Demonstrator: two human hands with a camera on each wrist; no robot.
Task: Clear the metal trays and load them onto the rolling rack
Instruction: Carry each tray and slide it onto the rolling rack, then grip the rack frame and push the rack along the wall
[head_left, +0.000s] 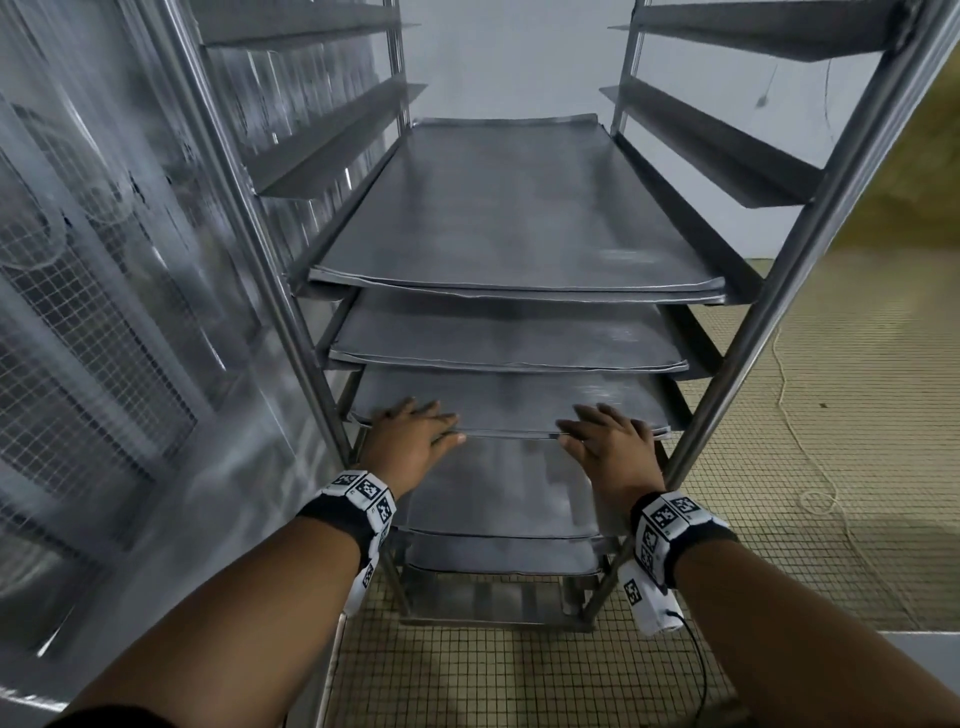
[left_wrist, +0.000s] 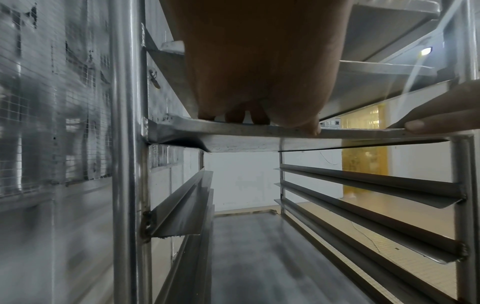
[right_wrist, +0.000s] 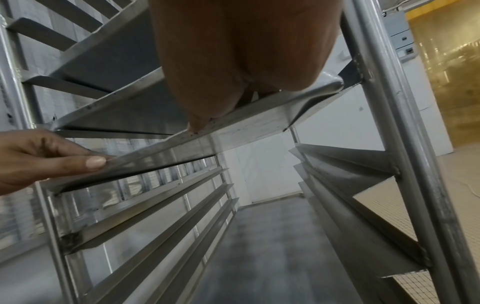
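Observation:
The steel rolling rack (head_left: 810, 260) stands right in front of me with several flat metal trays on its runners. Both hands are on the front rim of the third tray (head_left: 519, 405) from the top. My left hand (head_left: 413, 436) lies flat on the tray's left front, thumb against the edge. At the right front my right hand (head_left: 610, 441) lies the same way. The left wrist view shows the left hand (left_wrist: 259, 72) with fingers straight over the rim (left_wrist: 233, 131). The right wrist view shows the right hand (right_wrist: 241, 51) flat over that rim (right_wrist: 246, 127). Neither hand curls under the tray.
Two trays (head_left: 509, 208) sit above the touched one and more trays (head_left: 498, 493) below. Bare runners (head_left: 727, 140) line the upper rack. A metal wall with wire mesh (head_left: 78, 312) runs close on the left. Tiled floor (head_left: 831, 415) with a thin cord (head_left: 810, 467) lies to the right.

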